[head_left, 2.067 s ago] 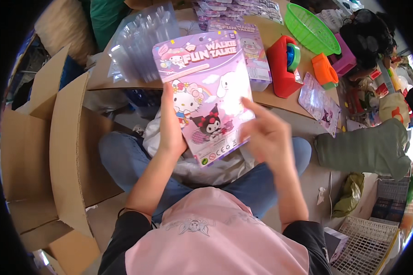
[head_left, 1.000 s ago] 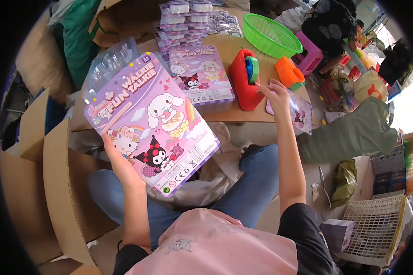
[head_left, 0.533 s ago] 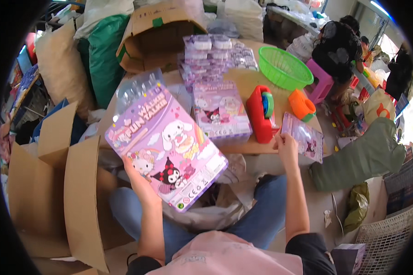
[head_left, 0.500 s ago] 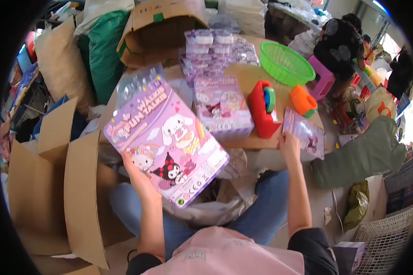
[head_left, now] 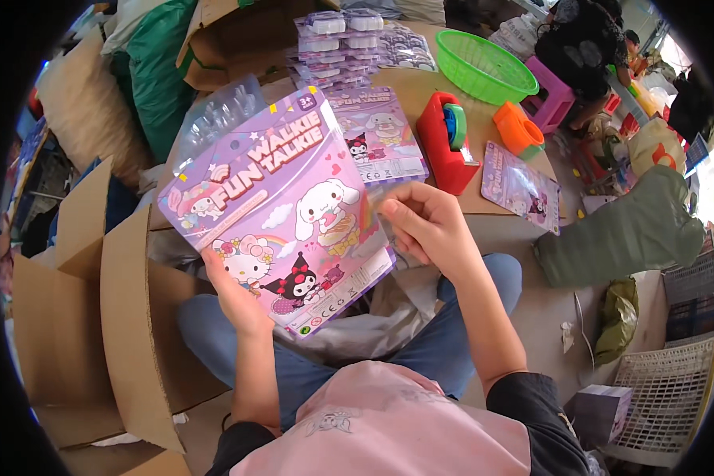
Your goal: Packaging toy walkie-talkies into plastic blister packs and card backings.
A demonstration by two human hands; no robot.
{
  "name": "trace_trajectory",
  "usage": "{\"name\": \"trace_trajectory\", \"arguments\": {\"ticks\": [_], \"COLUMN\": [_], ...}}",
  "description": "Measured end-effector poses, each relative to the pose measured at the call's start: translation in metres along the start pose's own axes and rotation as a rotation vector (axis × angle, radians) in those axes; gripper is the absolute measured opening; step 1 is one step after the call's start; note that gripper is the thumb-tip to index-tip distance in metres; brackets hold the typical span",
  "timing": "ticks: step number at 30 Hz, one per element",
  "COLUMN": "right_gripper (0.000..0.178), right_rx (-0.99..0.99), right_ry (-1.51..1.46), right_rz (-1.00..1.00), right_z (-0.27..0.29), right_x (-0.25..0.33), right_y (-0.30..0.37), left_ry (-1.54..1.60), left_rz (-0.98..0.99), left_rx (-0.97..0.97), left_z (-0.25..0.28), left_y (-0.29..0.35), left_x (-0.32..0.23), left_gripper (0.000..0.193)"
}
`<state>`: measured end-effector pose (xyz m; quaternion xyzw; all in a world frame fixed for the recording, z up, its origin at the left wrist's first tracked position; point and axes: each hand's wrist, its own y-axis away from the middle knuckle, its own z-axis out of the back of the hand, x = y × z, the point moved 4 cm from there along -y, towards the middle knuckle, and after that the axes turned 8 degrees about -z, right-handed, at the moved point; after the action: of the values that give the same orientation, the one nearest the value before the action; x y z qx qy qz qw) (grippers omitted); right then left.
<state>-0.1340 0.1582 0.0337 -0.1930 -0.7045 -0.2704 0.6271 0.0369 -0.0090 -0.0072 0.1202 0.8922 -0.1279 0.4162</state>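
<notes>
A low cardboard-topped worktop (head_left: 420,95) fills the upper middle, with an open cardboard carton (head_left: 127,317) at the person's left. Above the lap, in front of the worktop's near edge, the purple cartoon-printed backing card (head_left: 282,214) is held up, printed face toward the camera. Its long axis runs from the lower right corner up to the upper left, the title end highest and tilted away to the left. The left hand (head_left: 238,293) is clamped on the card's lower edge from behind. The right hand (head_left: 424,226) sits at the card's right edge, fingers curled together on what looks like a clear piece; exactly what, I cannot tell. Judging from this, the card is being fitted with a part; the next move calls for steadying the card and aligning that edge.
</notes>
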Motion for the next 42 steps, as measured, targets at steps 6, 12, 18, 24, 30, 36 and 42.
{"name": "trace_trajectory", "arguments": {"ticks": [6, 12, 18, 24, 30, 36, 42], "right_gripper": [0.019, 0.021, 0.022, 0.034, 0.057, 0.056, 0.067], "right_rx": [0.067, -0.002, -0.022, -0.057, -0.178, -0.140, 0.261], "right_ry": [-0.022, 0.024, -0.013, 0.060, 0.376, 0.677, -0.314], "right_rz": [0.049, -0.029, -0.062, -0.045, 0.068, 0.129, -0.147], "right_z": [-0.010, -0.011, -0.009, -0.013, -0.002, -0.015, -0.037], "right_x": [0.003, 0.004, 0.004, -0.001, -0.028, -0.047, -0.041], "right_y": [-0.009, -0.016, -0.020, -0.023, -0.037, -0.013, 0.001], "left_ry": [-0.007, 0.009, -0.016, -0.021, 0.038, 0.007, 0.191], "left_rz": [-0.001, -0.027, -0.057, -0.105, -0.150, 0.020, 0.128], "left_rx": [0.031, 0.087, 0.117, 0.204, 0.352, -0.058, -0.102], "left_z": [0.002, 0.004, 0.005, 0.012, 0.002, 0.007, 0.014], "left_y": [0.001, 0.002, 0.002, 0.011, 0.018, 0.000, -0.018], "left_x": [-0.001, -0.001, 0.000, -0.002, -0.011, -0.014, 0.002], "left_gripper": [0.056, 0.055, 0.055, 0.057, 0.055, 0.053, 0.058]}}
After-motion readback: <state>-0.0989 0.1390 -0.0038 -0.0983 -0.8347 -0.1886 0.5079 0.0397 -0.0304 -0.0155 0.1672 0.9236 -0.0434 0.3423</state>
